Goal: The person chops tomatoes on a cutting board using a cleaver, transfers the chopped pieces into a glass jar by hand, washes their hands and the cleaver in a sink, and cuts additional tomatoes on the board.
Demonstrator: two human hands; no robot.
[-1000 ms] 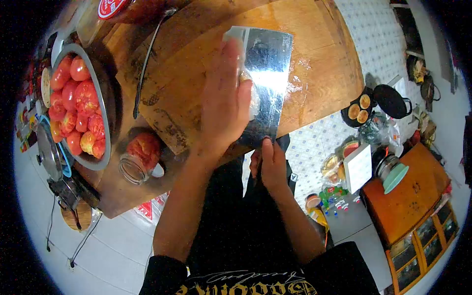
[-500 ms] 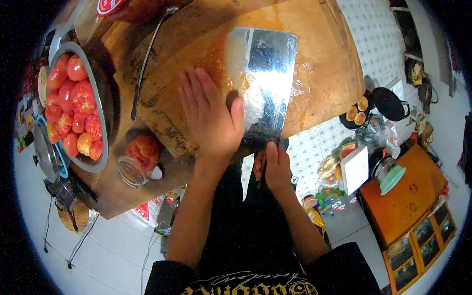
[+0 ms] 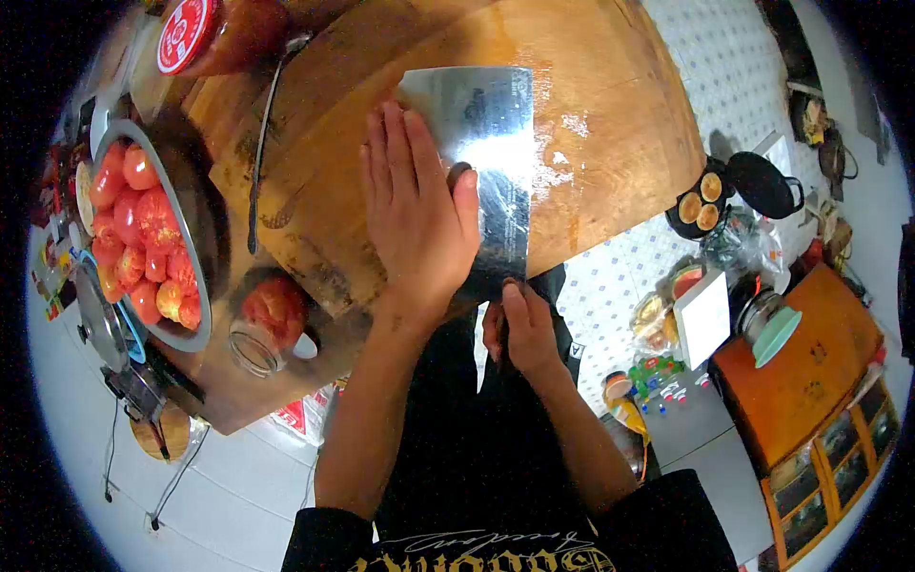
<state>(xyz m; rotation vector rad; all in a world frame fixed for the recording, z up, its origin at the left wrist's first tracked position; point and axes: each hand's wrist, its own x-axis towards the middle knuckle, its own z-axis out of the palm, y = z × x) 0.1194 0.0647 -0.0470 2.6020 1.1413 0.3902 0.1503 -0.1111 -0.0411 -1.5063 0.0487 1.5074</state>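
My right hand (image 3: pixel 527 329) is closed around the handle of a broad cleaver (image 3: pixel 500 181). Its shiny blade points away from me over the wooden cutting board (image 3: pixel 620 114), where wet traces show to its right. My left hand (image 3: pixel 419 214) lies along the blade's left side, fingers stretched out and thumb over the metal. Whether something is under that palm is hidden. To its left stands a metal bowl (image 3: pixel 198 238) full of peeled tomatoes (image 3: pixel 152 219). Closer to me, a glass jar (image 3: pixel 255 351) lies tilted with red tomato flesh (image 3: pixel 274 310) in it.
A long thin-handled utensil (image 3: pixel 260 153) lies on the board's left part. Behind it is a jar of red contents with a red-and-white lid (image 3: pixel 184 36). At right, on the floor side, are a black pan (image 3: pixel 765 186), a white box (image 3: pixel 701 317) and an orange cabinet (image 3: pixel 796 348).
The cleaver has shifted left and turned more upright in view. Pale, wet pulp that showed beside the blade is out of sight. My left hand now overlaps the blade's left side.
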